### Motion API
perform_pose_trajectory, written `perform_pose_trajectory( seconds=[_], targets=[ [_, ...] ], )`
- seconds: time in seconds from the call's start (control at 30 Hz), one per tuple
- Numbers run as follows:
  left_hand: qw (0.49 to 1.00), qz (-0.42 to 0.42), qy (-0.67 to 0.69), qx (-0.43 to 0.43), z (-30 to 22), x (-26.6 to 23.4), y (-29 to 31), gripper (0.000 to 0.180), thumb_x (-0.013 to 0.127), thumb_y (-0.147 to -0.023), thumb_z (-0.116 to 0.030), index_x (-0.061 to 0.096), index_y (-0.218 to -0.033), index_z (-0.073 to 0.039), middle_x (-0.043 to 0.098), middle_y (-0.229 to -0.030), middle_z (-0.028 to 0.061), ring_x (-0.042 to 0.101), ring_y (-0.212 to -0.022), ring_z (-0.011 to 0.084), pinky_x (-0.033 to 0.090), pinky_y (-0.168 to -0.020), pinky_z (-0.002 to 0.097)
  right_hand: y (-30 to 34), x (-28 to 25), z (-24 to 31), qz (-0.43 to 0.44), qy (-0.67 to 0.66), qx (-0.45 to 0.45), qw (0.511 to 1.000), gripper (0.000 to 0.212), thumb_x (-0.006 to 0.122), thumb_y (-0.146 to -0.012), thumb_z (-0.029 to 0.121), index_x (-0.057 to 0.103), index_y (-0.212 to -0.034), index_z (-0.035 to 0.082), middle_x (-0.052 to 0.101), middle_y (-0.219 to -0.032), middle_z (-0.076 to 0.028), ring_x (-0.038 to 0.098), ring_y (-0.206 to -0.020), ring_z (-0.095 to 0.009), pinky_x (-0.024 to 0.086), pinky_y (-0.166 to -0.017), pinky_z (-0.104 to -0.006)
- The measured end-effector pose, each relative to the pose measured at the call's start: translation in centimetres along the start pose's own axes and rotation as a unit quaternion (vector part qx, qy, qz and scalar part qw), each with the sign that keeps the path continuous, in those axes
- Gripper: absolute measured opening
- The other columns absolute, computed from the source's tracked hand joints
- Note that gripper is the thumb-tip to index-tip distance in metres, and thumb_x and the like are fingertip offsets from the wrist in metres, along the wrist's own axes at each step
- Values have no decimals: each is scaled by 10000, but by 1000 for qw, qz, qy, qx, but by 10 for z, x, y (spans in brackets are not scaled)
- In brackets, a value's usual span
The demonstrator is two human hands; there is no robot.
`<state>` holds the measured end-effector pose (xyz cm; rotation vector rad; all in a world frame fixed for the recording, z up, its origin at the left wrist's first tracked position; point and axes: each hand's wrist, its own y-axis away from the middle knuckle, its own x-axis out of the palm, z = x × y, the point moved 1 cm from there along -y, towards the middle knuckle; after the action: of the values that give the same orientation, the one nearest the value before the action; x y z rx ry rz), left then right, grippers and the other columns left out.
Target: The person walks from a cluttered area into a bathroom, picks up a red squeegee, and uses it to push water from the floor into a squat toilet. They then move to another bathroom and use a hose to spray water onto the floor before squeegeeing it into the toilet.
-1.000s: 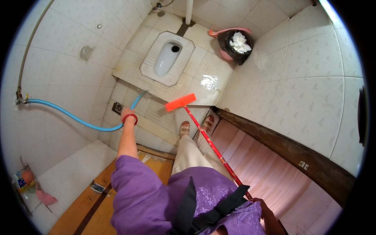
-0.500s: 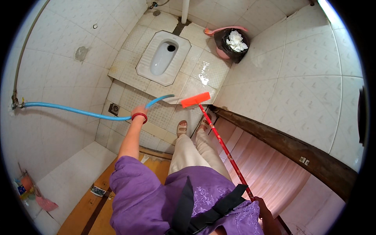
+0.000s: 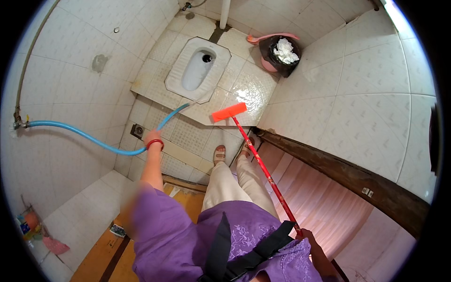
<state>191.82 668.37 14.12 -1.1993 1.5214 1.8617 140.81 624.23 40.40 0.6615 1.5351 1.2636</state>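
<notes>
My left hand point(image 3: 152, 137), with a red bangle at the wrist, is closed round a blue hose point(image 3: 84, 134). The hose runs from a wall tap point(image 3: 19, 124) on the left. Its free end points at the front edge of a white squat toilet point(image 3: 176, 89), and water appears to come out there. My right hand point(image 3: 306, 235), low at the right by my hip, grips the red pole of a floor brush point(image 3: 268, 174). The orange brush head point(image 3: 229, 112) is at the edge of the tiled step point(image 3: 253, 94), just right of the hose end. Wet tiles shine beside it.
A black-lined waste bin point(image 3: 268, 56) with white paper stands at the back right, a pink long-handled thing point(image 3: 277, 36) behind it. A floor drain point(image 3: 136, 130) lies left of my hand. A dark wooden sill point(image 3: 338, 181) runs along the right.
My left hand has shifted slightly left, swinging the hose end left toward the toilet. The brush head has moved a little left and away from me. The wet shine on the step has spread.
</notes>
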Motion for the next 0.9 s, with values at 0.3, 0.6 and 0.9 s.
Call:
perform_pose_trajectory(
  seconds=[0.3, 0.6, 0.9],
  targets=[
    [999, -23, 17, -34, 69, -2, -8, 459, 548, -765, -324, 425, -1154, -115, 454, -1167, 123, 486, -1014, 284, 422, -790, 408, -23, 8, 9, 11, -18, 5, 1000, 158, 535, -670, 159, 505, -722, 14, 512, -584, -73, 487, -514, -149, 405, -492, -299],
    [560, 666, 479, -116, -185, 223, 278, 581, 575, -712, -496, 414, -1125, -121, 450, -1113, 191, 442, -1036, 349, 345, -840, 541, -69, 2, -5, 80, -42, -76, 993, 266, 565, -763, 285, 524, -887, 53, 534, -635, -42, 495, -515, -117, 403, -463, -261],
    [743, 321, 560, -176, -272, 288, 315, 244, 538, -771, -250, 487, -891, -44, 507, -587, 107, 516, -451, 218, 417, -407, 359, -69, -10, 26, 193, -268, 76, 941, 365, 454, -835, 389, 424, -1079, 119, 493, -611, -31, 453, -431, -124, 347, -376, -244]
  ],
)
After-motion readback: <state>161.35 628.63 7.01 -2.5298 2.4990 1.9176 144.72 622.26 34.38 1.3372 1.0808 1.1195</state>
